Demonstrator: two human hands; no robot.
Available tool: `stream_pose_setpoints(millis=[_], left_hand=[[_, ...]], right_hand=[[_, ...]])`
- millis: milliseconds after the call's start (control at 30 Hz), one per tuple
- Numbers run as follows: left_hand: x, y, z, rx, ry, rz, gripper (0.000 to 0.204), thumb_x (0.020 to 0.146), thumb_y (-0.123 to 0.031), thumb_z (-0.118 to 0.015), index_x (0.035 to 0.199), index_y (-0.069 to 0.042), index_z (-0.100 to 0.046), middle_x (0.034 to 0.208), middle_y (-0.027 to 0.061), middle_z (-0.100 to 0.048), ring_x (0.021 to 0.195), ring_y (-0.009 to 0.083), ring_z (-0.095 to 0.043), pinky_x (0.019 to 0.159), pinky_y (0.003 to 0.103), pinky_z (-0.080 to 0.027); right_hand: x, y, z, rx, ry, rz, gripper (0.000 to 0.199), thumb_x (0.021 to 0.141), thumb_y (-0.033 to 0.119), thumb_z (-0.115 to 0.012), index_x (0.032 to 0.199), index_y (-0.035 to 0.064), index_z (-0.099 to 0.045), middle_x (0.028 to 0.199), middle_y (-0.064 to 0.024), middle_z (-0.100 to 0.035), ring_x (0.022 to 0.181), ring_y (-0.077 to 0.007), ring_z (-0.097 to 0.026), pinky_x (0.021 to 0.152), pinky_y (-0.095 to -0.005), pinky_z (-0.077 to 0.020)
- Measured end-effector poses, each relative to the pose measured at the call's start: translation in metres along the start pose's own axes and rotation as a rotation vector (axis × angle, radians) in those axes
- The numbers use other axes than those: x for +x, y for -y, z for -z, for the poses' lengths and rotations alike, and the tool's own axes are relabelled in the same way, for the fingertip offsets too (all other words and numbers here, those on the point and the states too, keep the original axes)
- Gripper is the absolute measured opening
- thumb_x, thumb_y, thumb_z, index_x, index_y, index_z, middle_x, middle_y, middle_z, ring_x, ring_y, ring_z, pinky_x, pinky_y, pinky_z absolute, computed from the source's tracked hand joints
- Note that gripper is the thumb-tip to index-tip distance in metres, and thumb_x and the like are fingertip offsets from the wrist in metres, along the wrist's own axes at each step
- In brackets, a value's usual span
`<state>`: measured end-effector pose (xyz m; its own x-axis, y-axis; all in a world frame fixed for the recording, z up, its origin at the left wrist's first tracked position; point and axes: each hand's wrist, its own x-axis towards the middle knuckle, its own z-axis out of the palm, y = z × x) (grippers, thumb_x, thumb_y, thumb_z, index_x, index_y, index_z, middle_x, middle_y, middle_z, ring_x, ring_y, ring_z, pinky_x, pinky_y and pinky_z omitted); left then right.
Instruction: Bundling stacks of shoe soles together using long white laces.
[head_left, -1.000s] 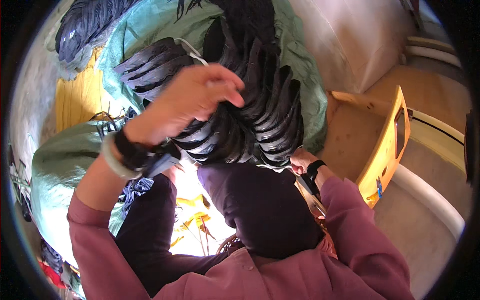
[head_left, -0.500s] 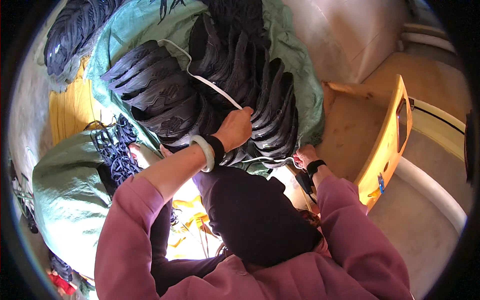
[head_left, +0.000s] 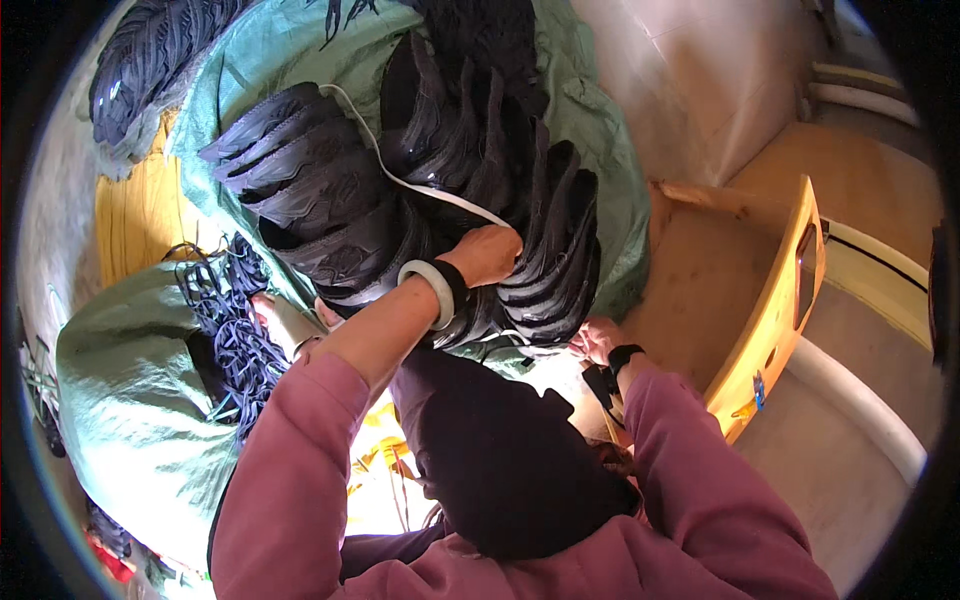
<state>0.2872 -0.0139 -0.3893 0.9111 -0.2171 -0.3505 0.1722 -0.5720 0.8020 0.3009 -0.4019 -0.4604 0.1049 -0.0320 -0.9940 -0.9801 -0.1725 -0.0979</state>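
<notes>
My left hand (head_left: pixel 490 254), with a pale bangle and a black band at the wrist, is closed on a white strap (head_left: pixel 440 194). The strap runs from the upper left across nested black shoe uppers (head_left: pixel 325 190) to my fist. Below and to the right, my right hand (head_left: pixel 601 340) has its fingers pinched together at the lower edge of the right-hand row of uppers (head_left: pixel 560 240). A white length of strap leads toward those fingers; its end is hidden there. The uppers lie on a green woven sack (head_left: pixel 610 140).
At left, a bulging green sack (head_left: pixel 120 360) sits beside tangled dark laces (head_left: pixel 240 340). More dark uppers (head_left: pixel 150 65) lie at upper left. A wooden drawer (head_left: pixel 765 320) stands to the right. A dark rounded form (head_left: pixel 520 450) is between my arms.
My left hand has moved slightly right and down with the strap. My right hand has shifted a little left and down, closer under the uppers.
</notes>
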Motion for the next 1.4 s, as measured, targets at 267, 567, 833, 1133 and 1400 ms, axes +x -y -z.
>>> stream_pose_setpoints(millis=[267, 567, 833, 1133, 1400], left_hand=[[0.064, 0.061, -0.075, 0.833, -0.379, -0.823, 0.016, 0.071, 0.008, -0.053, 0.083, 0.007, -0.063, 0.064, 0.0216, -0.059, 0.06, 0.0301, -0.061, 0.053, 0.04, -0.044], [0.055, 0.007, -0.006, -0.429, 0.204, -0.025, 0.021, 0.077, 0.0, -0.054, 0.095, 0.006, -0.064, 0.07, 0.0129, -0.061, 0.064, 0.0202, -0.059, 0.056, 0.033, -0.046], [0.058, 0.03, 0.006, -0.033, 0.005, -0.579, 0.029, 0.075, -0.008, -0.061, 0.101, 0.006, -0.062, 0.104, 0.0153, -0.065, 0.091, 0.0267, -0.063, 0.079, 0.036, -0.05], [0.041, -0.006, 0.084, -0.948, 0.259, 0.011, 0.061, 0.07, -0.007, -0.073, 0.128, -0.008, -0.055, 0.135, 0.0112, -0.052, 0.126, 0.0333, -0.046, 0.105, 0.038, -0.038], [0.039, 0.001, 0.09, -1.006, 0.313, 0.067, 0.067, 0.07, -0.008, -0.072, 0.133, -0.011, -0.05, 0.14, 0.0103, -0.047, 0.13, 0.0351, -0.04, 0.111, 0.04, -0.032]], right_hand=[[-0.031, 0.021, 0.003, -0.033, -0.147, 0.217, 0.022, 0.093, 0.006, -0.039, 0.103, 0.0049, -0.059, 0.104, -0.0145, -0.065, 0.097, -0.0293, -0.063, 0.091, -0.0547, -0.0486], [-0.091, 0.067, -0.057, 0.51, 0.07, 0.262, 0.025, 0.099, 0.013, -0.043, 0.113, -0.0001, -0.058, 0.119, -0.0162, -0.062, 0.111, -0.0275, -0.06, 0.101, -0.0448, -0.0472], [-0.095, 0.079, -0.054, 0.567, 0.135, 0.244, 0.032, 0.102, 0.021, -0.039, 0.122, 0.0006, -0.055, 0.132, -0.017, -0.054, 0.118, -0.0296, -0.055, 0.105, -0.0453, -0.0429], [-0.096, 0.104, -0.069, 0.601, 0.48, 0.279, 0.033, 0.1, 0.022, -0.048, 0.124, 0.001, -0.054, 0.132, -0.0135, -0.055, 0.122, -0.0247, -0.052, 0.107, -0.0401, -0.0409], [-0.125, 0.119, -0.113, 0.257, 0.29, 0.589, 0.028, 0.099, 0.021, -0.052, 0.122, 0.0054, -0.054, 0.123, -0.0101, -0.059, 0.112, -0.0216, -0.057, 0.1, -0.0386, -0.0457]])
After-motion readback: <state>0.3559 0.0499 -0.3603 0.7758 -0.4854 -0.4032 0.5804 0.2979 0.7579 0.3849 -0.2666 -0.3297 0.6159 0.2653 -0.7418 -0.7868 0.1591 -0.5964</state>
